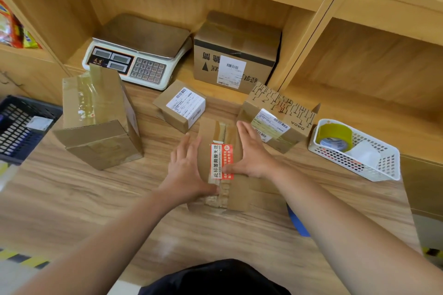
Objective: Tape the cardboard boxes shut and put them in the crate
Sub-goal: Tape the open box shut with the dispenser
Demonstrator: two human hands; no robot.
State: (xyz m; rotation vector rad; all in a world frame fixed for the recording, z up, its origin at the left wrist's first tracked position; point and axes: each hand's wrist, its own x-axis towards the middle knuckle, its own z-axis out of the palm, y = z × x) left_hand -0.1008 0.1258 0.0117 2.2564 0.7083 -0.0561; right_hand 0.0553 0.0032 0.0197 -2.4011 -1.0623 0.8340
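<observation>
— Two hands on that small box [215,132]?
— Yes. The left hand [185,165] and the right hand [251,153] lie flat against its two sides, fingers straight and gripping nothing, with the right thumb on the red label [221,161]. It sits mid-counter [96,199], right in front of the person.
— And around it?
— A labelled box [179,105] just behind, a patterned box [275,117] beside the right hand, a tall taped box [96,122] to the left. The tape roll [335,136] lies in the white basket [383,175] on the right; the dark crate [21,124] is at the left edge.
</observation>
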